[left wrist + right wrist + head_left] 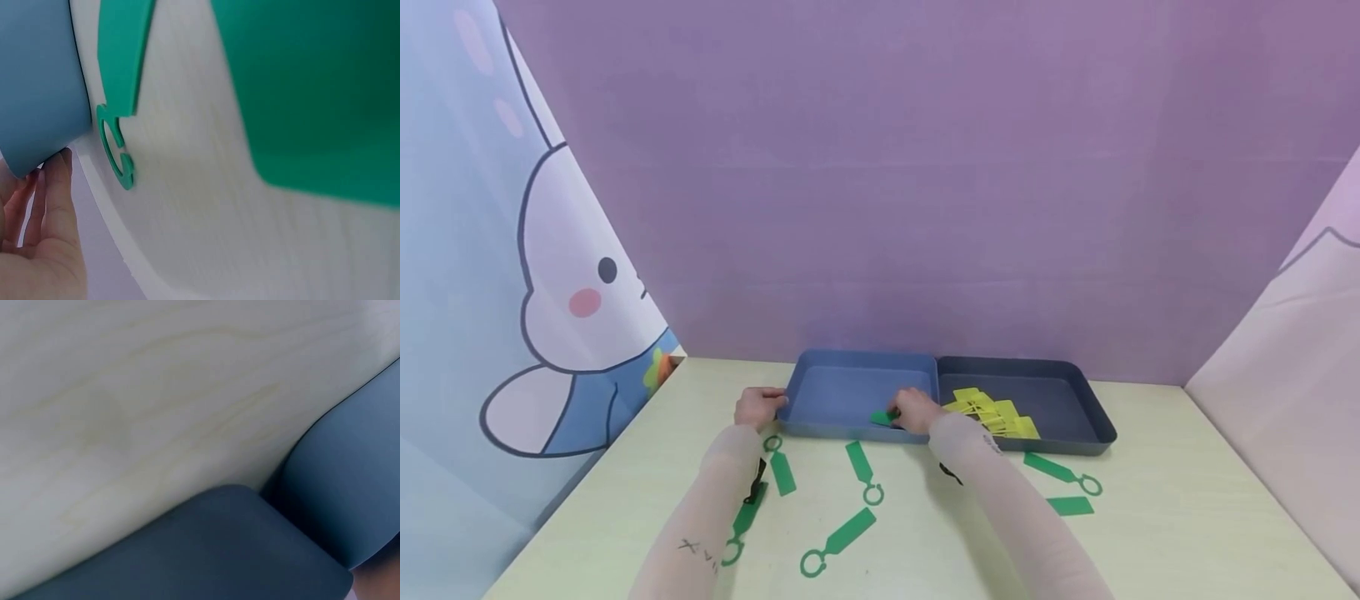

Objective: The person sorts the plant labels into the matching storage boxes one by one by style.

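Observation:
My left hand (762,408) grips the left wall of the blue tray (805,358). In the left wrist view, the fingers of the left hand (47,231) meet the tray's corner (44,94). Inside the front right of that tray, my right hand (916,410) pinches a green tag (882,418); the hand hides part of it. The right wrist view shows only a sliver of the right hand (378,578) behind the blue tray's wall (350,475). Flat green tags with ring ends, such as one tag (850,531), lie on the table before the trays.
A dark tray (1060,392) adjoins the blue one on the right, with several yellow tags (1003,410) piled in it. More green tags (1052,467) lie in front of it. The pale table (1210,500) ends at a purple backdrop (925,208).

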Available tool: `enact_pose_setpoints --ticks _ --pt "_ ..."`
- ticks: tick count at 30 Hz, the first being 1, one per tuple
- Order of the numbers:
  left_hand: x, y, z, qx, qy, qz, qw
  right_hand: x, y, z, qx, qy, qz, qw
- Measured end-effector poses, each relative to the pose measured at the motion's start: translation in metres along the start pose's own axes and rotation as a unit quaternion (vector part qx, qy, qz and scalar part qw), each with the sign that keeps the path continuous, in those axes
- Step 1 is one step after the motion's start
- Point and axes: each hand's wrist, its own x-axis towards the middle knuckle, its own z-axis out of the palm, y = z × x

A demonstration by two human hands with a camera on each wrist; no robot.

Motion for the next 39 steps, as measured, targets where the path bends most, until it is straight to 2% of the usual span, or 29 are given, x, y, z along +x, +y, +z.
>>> enact_pose_setpoints --ticks 11,22,34,39 --pt "-0.001 0.001 0.001 0.011 0.005 -0.001 0.9999 -0.001 0.003 0.001 0.016 -0.001 0.015 0.9998" --pt "0.001 0.0 0.001 0.02 -0.002 0.005 0.9998 -0.012 0.002 -0.014 -0.004 -0.011 -0.007 0.9999" --pt "0.004 -0.004 0.0 0.02 -0.007 0.02 0.9996 -0.049 0.003 -0.047 0.06 -0.014 -0.011 0.9981" --pt "0.002 -0.002 -0.001 0.014 -0.01 0.017 0.9997 -0.071 0.006 -0.06 0.043 -0.008 -0.015 0.999"
